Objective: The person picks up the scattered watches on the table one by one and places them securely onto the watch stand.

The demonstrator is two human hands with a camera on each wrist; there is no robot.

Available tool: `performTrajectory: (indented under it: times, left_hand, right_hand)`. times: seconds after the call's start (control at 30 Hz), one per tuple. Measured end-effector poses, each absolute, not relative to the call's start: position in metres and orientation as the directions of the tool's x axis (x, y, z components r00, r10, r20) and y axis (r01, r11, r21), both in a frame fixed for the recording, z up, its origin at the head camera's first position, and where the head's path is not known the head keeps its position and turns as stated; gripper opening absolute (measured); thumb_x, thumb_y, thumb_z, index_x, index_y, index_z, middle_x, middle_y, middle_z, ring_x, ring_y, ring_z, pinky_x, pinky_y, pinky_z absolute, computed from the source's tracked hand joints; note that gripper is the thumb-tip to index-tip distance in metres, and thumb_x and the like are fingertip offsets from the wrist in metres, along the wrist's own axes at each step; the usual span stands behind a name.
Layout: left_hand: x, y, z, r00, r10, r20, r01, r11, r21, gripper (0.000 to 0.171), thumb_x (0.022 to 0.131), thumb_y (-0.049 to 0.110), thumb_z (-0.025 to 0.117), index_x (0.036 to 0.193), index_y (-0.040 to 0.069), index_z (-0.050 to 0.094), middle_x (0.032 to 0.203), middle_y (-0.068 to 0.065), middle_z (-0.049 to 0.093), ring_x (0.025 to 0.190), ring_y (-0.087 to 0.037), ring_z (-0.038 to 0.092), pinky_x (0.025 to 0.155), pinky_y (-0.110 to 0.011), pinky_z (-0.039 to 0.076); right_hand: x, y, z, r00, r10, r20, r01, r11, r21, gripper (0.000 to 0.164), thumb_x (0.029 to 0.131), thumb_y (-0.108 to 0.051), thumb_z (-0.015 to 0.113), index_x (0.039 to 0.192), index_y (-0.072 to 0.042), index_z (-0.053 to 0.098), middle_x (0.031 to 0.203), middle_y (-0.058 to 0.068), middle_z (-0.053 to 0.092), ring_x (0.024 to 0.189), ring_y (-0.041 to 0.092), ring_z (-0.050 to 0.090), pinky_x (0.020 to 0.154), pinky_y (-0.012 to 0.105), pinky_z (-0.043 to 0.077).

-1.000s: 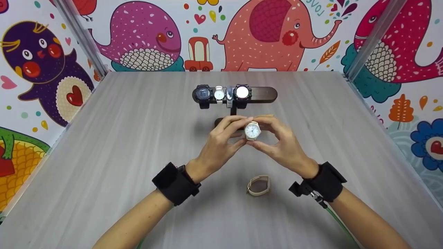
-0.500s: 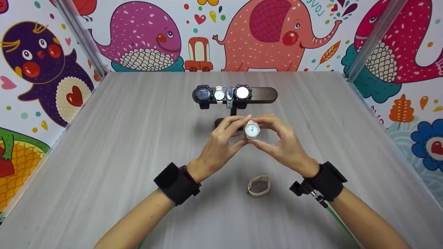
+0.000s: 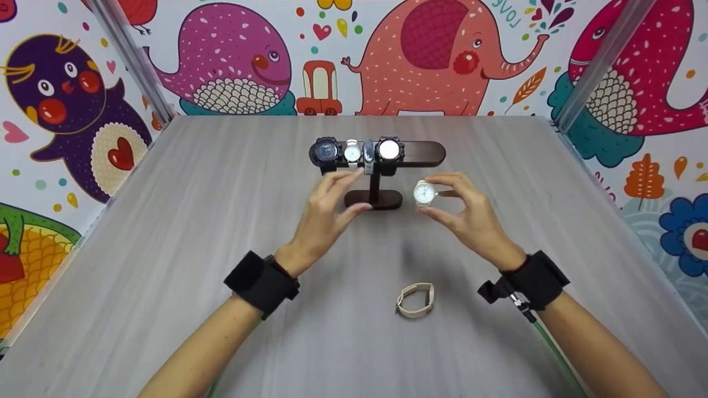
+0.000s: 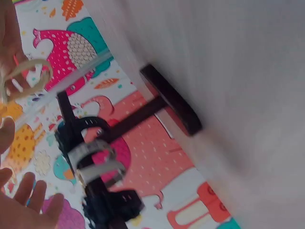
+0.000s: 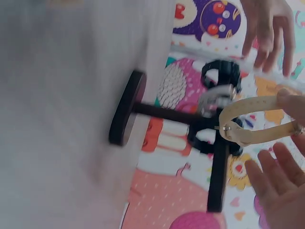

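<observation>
My right hand [image 3: 473,215] pinches a small white-dialled watch [image 3: 424,194] between thumb and fingers, just right of the stand. In the right wrist view its cream strap [image 5: 252,102] is buckled into a loop. My left hand [image 3: 318,218] holds nothing; its thumb and fingers are spread apart in front of the stand's left half. The dark brown watch stand [image 3: 425,153] has a crossbar on a post above an oval base [image 3: 373,200]. On the bar sit a black watch [image 3: 326,149], a small silver-white watch [image 3: 352,151], a silver band [image 3: 369,156] and a bright-dialled black watch [image 3: 389,149].
A beige watch [image 3: 415,315], its strap closed in a loop, lies on the grey table [image 3: 221,182] nearer to me, between the forearms. Cartoon-printed panels [image 3: 232,61] border the table at the back and sides. Green cables run from both black wristbands [image 3: 534,281].
Both hands were on the white-dialled watch together. The left hand has let go and moved left; the right hand has carried the watch a little right and toward the back.
</observation>
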State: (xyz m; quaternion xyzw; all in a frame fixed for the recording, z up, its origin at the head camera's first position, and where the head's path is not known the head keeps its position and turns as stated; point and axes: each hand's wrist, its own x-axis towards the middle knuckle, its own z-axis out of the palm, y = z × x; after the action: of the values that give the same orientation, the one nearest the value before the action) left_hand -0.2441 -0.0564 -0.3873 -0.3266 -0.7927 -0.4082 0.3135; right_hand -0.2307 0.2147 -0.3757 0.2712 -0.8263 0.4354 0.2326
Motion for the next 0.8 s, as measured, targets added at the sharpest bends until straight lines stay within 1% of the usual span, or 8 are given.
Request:
performTrajectory:
  times: [0.13, 0.27, 0.37, 0.47, 0.53, 0.6, 0.7, 0.8]
  left_hand:
    - [-0.255, -0.075, -0.385, -0.674, 0.202, 0.711, 0.688, 0.523, 0.504, 0.066, 0.082, 0.023, 0.079, 0.140, 0.001, 0.055, 0.131, -0.019, 0.057, 0.124, -0.034, 0.054, 0.109, -0.044, 0.049]
    - [-0.267, -0.092, -0.383, -0.755, 0.171, 0.634, 0.604, 0.559, 0.568, 0.077, 0.079, 0.021, 0.082, 0.146, 0.002, 0.048, 0.141, -0.023, 0.047, 0.133, -0.037, 0.047, 0.114, -0.046, 0.046]
    - [-0.275, -0.100, -0.382, -0.797, 0.161, 0.582, 0.559, 0.560, 0.611, 0.085, 0.077, 0.019, 0.084, 0.150, 0.002, 0.042, 0.147, -0.024, 0.041, 0.136, -0.036, 0.045, 0.117, -0.044, 0.043]
    - [-0.283, -0.106, -0.380, -0.832, 0.164, 0.529, 0.523, 0.547, 0.653, 0.090, 0.077, 0.017, 0.085, 0.152, 0.002, 0.038, 0.151, -0.024, 0.037, 0.137, -0.034, 0.045, 0.114, -0.043, 0.046]
    - [-0.287, -0.107, -0.379, -0.857, 0.171, 0.486, 0.494, 0.543, 0.679, 0.093, 0.077, 0.018, 0.085, 0.154, 0.004, 0.035, 0.153, -0.022, 0.035, 0.139, -0.034, 0.043, 0.116, -0.044, 0.044]
    - [-0.292, -0.108, -0.378, -0.880, 0.175, 0.442, 0.461, 0.543, 0.702, 0.095, 0.078, 0.019, 0.084, 0.156, 0.007, 0.032, 0.155, -0.021, 0.034, 0.142, -0.033, 0.040, 0.118, -0.045, 0.041]
    - [-0.297, -0.108, -0.378, -0.908, 0.167, 0.384, 0.409, 0.549, 0.729, 0.096, 0.081, 0.022, 0.083, 0.158, 0.011, 0.028, 0.157, -0.018, 0.035, 0.147, -0.033, 0.036, 0.125, -0.047, 0.031]
    - [-0.302, -0.108, -0.379, -0.916, 0.148, 0.372, 0.391, 0.531, 0.752, 0.092, 0.082, 0.023, 0.082, 0.158, 0.012, 0.031, 0.157, -0.016, 0.038, 0.146, -0.032, 0.038, 0.125, -0.047, 0.030]
  right_hand:
    - [-0.243, 0.229, -0.375, -0.789, -0.176, 0.588, -0.576, 0.543, -0.611, 0.051, 0.078, -0.008, 0.083, 0.126, -0.005, 0.066, 0.124, 0.010, 0.065, 0.113, 0.019, 0.060, 0.094, 0.017, 0.052]
    - [-0.255, 0.241, -0.373, -0.816, -0.115, 0.567, -0.518, 0.580, -0.629, 0.049, 0.080, -0.006, 0.082, 0.125, -0.002, 0.064, 0.123, 0.014, 0.066, 0.114, 0.024, 0.061, 0.093, 0.018, 0.050]
    - [-0.264, 0.248, -0.370, -0.838, -0.083, 0.540, -0.473, 0.605, -0.641, 0.049, 0.081, -0.005, 0.081, 0.127, 0.000, 0.062, 0.124, 0.016, 0.065, 0.115, 0.024, 0.060, 0.096, 0.025, 0.051]
    - [-0.273, 0.253, -0.368, -0.856, -0.065, 0.513, -0.436, 0.624, -0.648, 0.049, 0.084, -0.004, 0.078, 0.129, 0.001, 0.060, 0.127, 0.017, 0.064, 0.116, 0.027, 0.060, 0.101, 0.036, 0.052]
    - [-0.278, 0.255, -0.366, -0.865, -0.059, 0.499, -0.419, 0.632, -0.651, 0.049, 0.086, -0.005, 0.077, 0.130, 0.001, 0.058, 0.128, 0.018, 0.063, 0.118, 0.030, 0.059, 0.104, 0.044, 0.050]
    - [-0.283, 0.255, -0.364, -0.868, -0.055, 0.493, -0.412, 0.633, -0.655, 0.048, 0.086, -0.005, 0.076, 0.130, 0.001, 0.058, 0.129, 0.019, 0.063, 0.118, 0.033, 0.059, 0.106, 0.048, 0.049]
    - [-0.291, 0.254, -0.361, -0.868, -0.051, 0.493, -0.409, 0.635, -0.655, 0.048, 0.087, -0.007, 0.077, 0.130, 0.001, 0.058, 0.128, 0.019, 0.063, 0.118, 0.035, 0.061, 0.106, 0.050, 0.050]
    - [-0.297, 0.252, -0.359, -0.866, -0.065, 0.496, -0.419, 0.635, -0.649, 0.048, 0.086, -0.008, 0.077, 0.130, 0.001, 0.059, 0.128, 0.019, 0.063, 0.118, 0.035, 0.063, 0.106, 0.049, 0.051]
